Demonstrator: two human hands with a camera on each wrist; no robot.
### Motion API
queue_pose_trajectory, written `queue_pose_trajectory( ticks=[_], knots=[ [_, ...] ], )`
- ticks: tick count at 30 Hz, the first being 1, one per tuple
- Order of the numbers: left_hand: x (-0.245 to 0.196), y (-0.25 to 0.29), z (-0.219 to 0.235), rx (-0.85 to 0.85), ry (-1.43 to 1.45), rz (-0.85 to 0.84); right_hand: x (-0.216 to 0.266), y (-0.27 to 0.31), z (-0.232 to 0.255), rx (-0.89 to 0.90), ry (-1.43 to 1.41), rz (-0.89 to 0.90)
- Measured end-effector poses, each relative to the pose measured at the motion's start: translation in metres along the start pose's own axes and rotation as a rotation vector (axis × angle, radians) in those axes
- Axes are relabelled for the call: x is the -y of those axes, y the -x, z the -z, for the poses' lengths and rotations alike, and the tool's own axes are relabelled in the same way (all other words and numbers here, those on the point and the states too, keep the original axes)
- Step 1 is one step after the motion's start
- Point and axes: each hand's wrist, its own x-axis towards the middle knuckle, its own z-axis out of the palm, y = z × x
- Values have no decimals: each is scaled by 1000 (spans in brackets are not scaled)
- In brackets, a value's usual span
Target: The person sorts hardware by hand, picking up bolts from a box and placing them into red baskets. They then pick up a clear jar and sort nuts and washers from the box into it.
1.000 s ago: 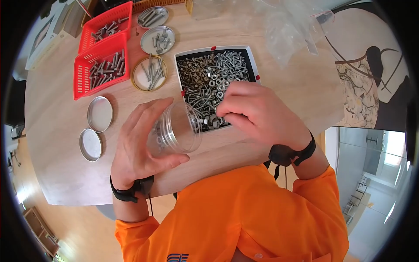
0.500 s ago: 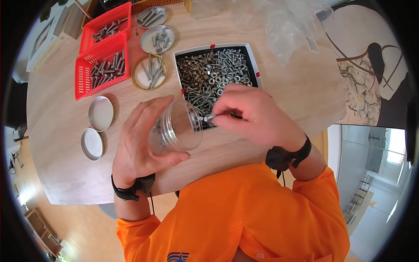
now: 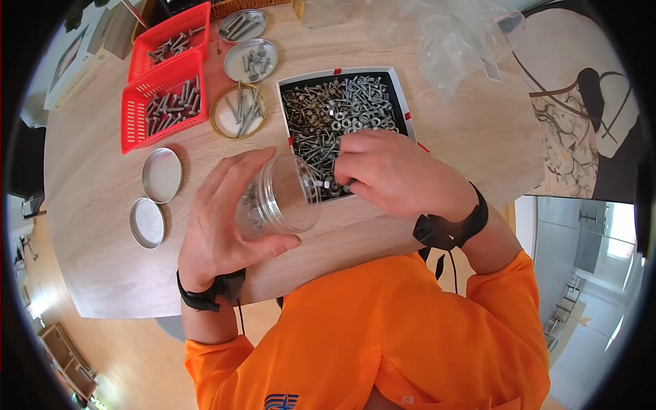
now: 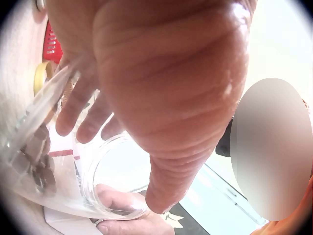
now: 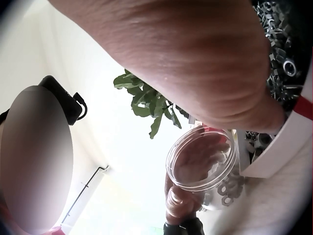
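Note:
My left hand (image 3: 217,222) holds a clear plastic jar (image 3: 292,198) on its side, thumb below and fingers behind. Its open mouth faces the box (image 3: 403,102) of loose hardware. Several hex nuts (image 5: 227,191) lie inside the jar, seen in the right wrist view. Over the box's near corner is my right hand (image 3: 403,178), fingers bent and fingertips down at the metal pieces beside the jar's mouth. Whether they pinch a piece I cannot tell. Small screws (image 3: 314,109) fill much of the box, with nuts (image 3: 348,123) among them.
Two red baskets (image 3: 130,123) of bolts stand at the back left. Beside them are two round lids (image 3: 236,72) and a gold-rimmed lid (image 3: 217,123) holding bolts. Two bare lids (image 3: 162,175) lie nearer. Clear plastic bags (image 3: 444,55) lie at the back right.
Half a second ago my right hand pinched a metal nut near the jar's mouth; now its fingers are closer together and lowered at the box corner. The left hand keeps holding the jar tilted.

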Motion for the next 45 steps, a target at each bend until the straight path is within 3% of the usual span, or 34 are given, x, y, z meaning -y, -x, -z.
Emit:
queue_pose_trajectory(
  ticks=[5, 8, 11, 14, 17, 23, 26, 29, 32, 38, 45],
  knots=[
    [2, -1, -1, 2, 2, -16, 20, -7, 16, -99, -436, -159],
    [2, -1, -1, 3, 4, 3, 35, -14, 22, -88, -637, -162],
    [3, 0, -1, -2, 10, 10, 7, -7, 3, -184, -171, -6],
    [2, 0, -1, 3, -1, 4, -2, -2, -13, -113, 157, 21],
    [1, 0, 0, 3, -3, 10, 0, -4, -15, -99, 142, -11],
    [1, -1, -1, 6, -6, 12, 19, -7, 8, -103, -266, -188],
    [1, 0, 0, 10, -11, 16, 39, -14, 18, -41, -699, -237],
    [1, 0, 1, 10, 6, 24, 19, -11, -1, -251, -277, -40],
    [1, 0, 0, 11, -14, -7, 12, -6, -14, -125, 81, -109],
    [2, 0, -1, 0, 1, 1, 15, -8, -20, -104, 148, -165],
    [1, -1, 0, 15, -6, 9, 32, -8, 10, -158, -499, -209]
  ],
)
